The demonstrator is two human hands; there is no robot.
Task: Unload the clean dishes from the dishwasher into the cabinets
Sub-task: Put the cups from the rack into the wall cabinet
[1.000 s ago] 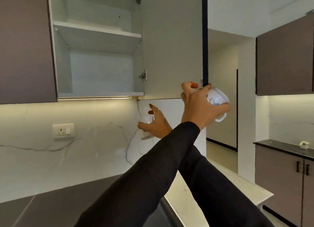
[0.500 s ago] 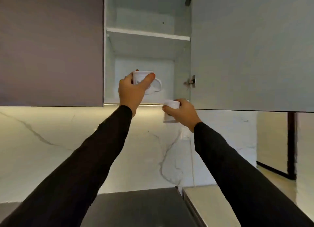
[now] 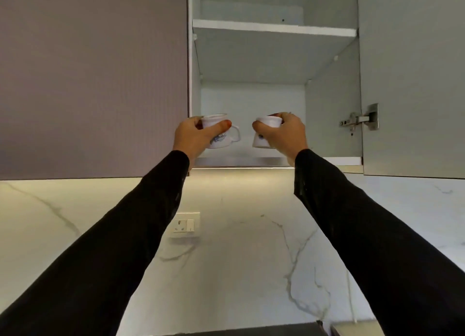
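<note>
- The marble wall (image 3: 239,272) fills the lower half of the view, white with grey veins, lit from a strip under the cabinets.
- A closed brown cabinet door (image 3: 93,78) takes up the upper left.
- The open cabinet (image 3: 251,96) sits right of it, white inside, with its door (image 3: 412,78) swung out at the right and a metal hinge (image 3: 359,120) on the door's inner face.
- An upper shelf (image 3: 274,30) crosses the cabinet high up; the bottom shelf (image 3: 327,160) shows only its front edge.
- Two black sleeves (image 3: 120,247) reach up from the near corners toward the cabinet opening.
- The left hand (image 3: 193,138) grips the left cup (image 3: 220,134), fingers curled round its body and thumb across the front; the cup is upright, white with a blue print, handle pointing right, low in the cabinet's left side.
- The right hand (image 3: 286,134) holds the right cup (image 3: 266,131), fingers wrapped over its rim and side; the cup tilts slightly, low in the cabinet's middle, near the other cup but apart.
- Whether either cup touches the bottom shelf cannot be told.
- A white wall socket (image 3: 186,222) sits on the marble between the arms.
</note>
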